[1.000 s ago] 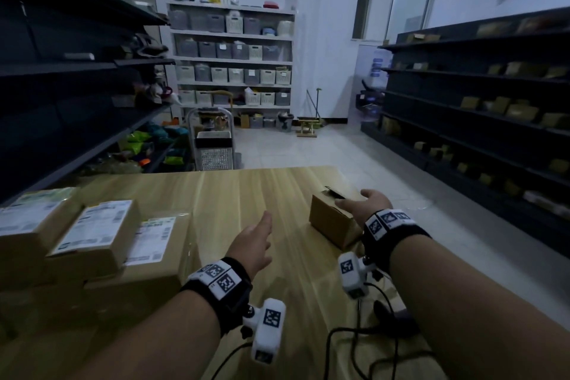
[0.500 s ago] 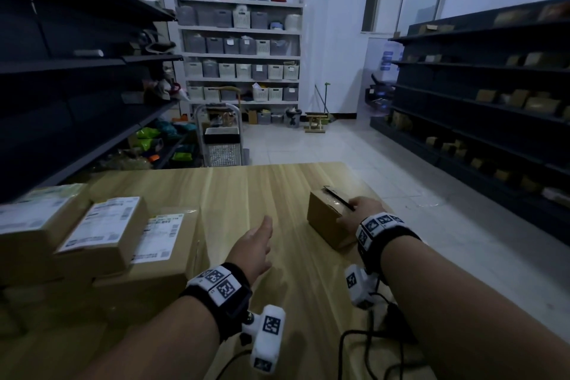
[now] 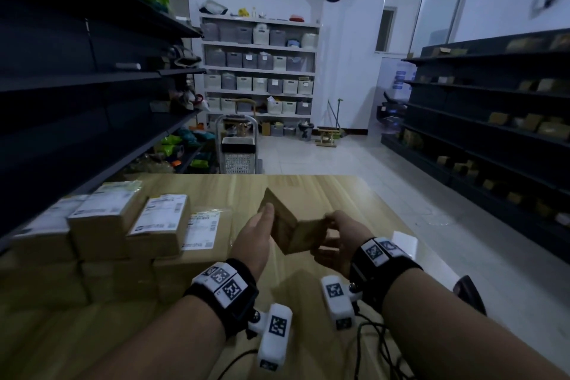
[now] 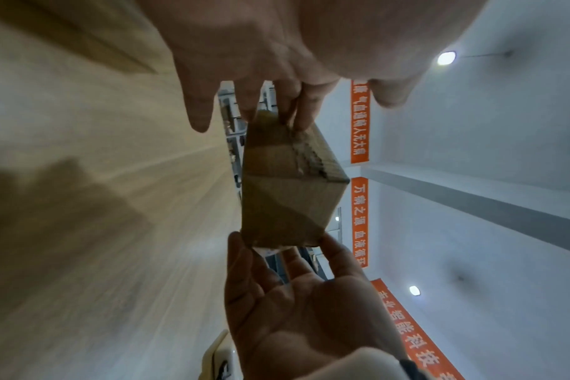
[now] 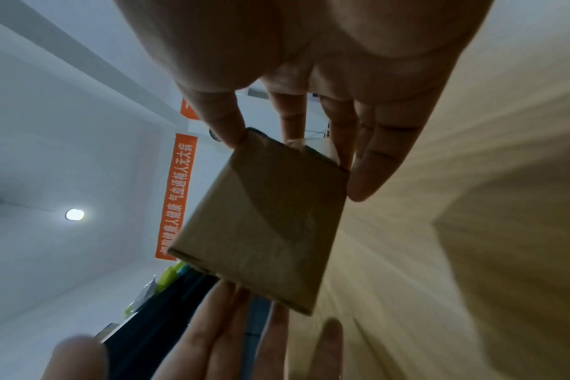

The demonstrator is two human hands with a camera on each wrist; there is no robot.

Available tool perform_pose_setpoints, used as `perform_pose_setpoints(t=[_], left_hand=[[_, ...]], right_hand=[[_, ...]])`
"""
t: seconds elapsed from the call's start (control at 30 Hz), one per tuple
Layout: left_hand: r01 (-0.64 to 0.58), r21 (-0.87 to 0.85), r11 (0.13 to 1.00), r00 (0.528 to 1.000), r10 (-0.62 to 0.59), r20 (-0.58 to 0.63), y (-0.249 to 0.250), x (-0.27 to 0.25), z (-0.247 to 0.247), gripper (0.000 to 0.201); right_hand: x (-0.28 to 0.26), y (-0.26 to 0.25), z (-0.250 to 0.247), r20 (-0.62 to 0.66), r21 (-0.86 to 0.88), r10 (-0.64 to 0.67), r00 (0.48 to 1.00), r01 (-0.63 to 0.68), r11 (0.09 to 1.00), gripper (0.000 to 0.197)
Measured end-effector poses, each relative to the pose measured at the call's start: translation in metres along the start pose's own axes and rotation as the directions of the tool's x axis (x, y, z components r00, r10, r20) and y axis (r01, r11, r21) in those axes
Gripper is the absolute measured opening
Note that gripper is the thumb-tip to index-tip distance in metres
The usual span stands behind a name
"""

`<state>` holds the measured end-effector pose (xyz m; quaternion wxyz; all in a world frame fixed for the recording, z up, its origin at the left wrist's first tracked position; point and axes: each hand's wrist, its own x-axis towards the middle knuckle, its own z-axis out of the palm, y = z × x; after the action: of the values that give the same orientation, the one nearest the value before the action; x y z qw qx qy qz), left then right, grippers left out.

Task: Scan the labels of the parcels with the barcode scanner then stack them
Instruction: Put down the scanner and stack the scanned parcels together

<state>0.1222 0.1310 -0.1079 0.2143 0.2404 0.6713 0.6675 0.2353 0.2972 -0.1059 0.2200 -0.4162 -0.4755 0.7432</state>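
Observation:
A small plain cardboard parcel (image 3: 296, 234) hangs tilted above the wooden table (image 3: 339, 194); no label shows on the faces I see. My right hand (image 3: 339, 231) pinches its right end between thumb and fingers. My left hand (image 3: 256, 237) lies against its left face with straight fingers, the tips at the top corner. The left wrist view shows the parcel (image 4: 287, 200) between both hands; in the right wrist view the brown parcel (image 5: 267, 221) has its thumb at one corner. A dark object (image 3: 468, 293) at the table's right edge may be the scanner.
Several labelled parcels (image 3: 123, 225) are stacked on the table's left side. Dark shelving (image 3: 77, 86) runs along the left and dark racks (image 3: 493, 133) along the right. A trolley (image 3: 237, 145) stands beyond the table's far edge. Cables (image 3: 370, 348) trail near my wrists.
The parcel has left the table's right side and now hangs tilted between both hands near the middle. My left hand has moved from hovering empty to pressing against it.

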Motion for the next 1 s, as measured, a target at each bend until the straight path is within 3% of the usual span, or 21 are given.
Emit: perform_pose_setpoints(t=[0.03,0.13,0.2,0.3,0.37,0.5,0.67,0.73,0.87,0.93,1.0], left_hand=[[-0.035,0.006,0.999,0.999,0.035,0.014,0.004,-0.005,-0.006,0.054],[-0.109,0.108,0.988,0.994,0.108,0.020,0.013,-0.012,-0.026,0.083],[-0.151,0.197,0.969,0.988,0.153,0.008,0.019,-0.016,-0.040,0.091],[-0.163,0.253,0.954,0.985,0.172,-0.014,0.031,-0.025,-0.062,0.082],[-0.142,0.268,0.953,0.986,0.160,-0.045,0.036,-0.027,-0.075,0.077],[-0.100,0.370,0.924,0.981,0.154,-0.120,0.041,-0.024,-0.096,0.075],[-0.047,0.465,0.884,0.979,0.133,-0.153,0.042,-0.013,-0.114,0.077],[-0.049,0.461,0.886,0.983,0.124,-0.134,0.048,-0.015,-0.117,0.071],[-0.040,0.353,0.935,0.988,0.090,-0.126,0.060,-0.020,-0.120,0.043],[-0.035,0.346,0.938,0.990,0.080,-0.118,0.063,-0.021,-0.120,0.050],[-0.023,0.378,0.926,0.992,0.067,-0.104,0.063,-0.022,-0.122,0.060]], right_hand=[[-0.006,0.004,0.006,0.031,0.034,0.017,0.999,-0.018,0.999,0.038],[-0.018,0.011,0.026,0.098,0.081,0.044,0.994,-0.052,0.995,0.044],[-0.025,0.013,0.039,0.110,0.098,0.034,0.993,-0.044,0.994,0.048],[-0.036,0.010,0.059,0.069,0.088,-0.085,0.994,0.079,0.993,0.047],[-0.043,0.007,0.072,0.029,0.023,-0.220,0.975,0.219,0.975,0.036],[-0.061,0.003,0.096,0.081,-0.278,-0.535,0.841,0.534,0.798,0.025],[-0.073,0.005,0.118,0.155,-0.528,-0.724,0.672,0.676,0.514,0.060],[-0.073,0.010,0.126,0.183,-0.631,-0.731,0.657,0.649,0.425,0.069],[-0.075,0.024,0.137,0.297,-0.719,-0.735,0.610,0.649,0.248,0.060],[-0.074,0.030,0.140,0.328,-0.686,-0.726,0.604,0.681,0.257,0.059],[-0.073,0.034,0.141,0.322,-0.628,-0.699,0.639,0.696,0.347,0.055]])
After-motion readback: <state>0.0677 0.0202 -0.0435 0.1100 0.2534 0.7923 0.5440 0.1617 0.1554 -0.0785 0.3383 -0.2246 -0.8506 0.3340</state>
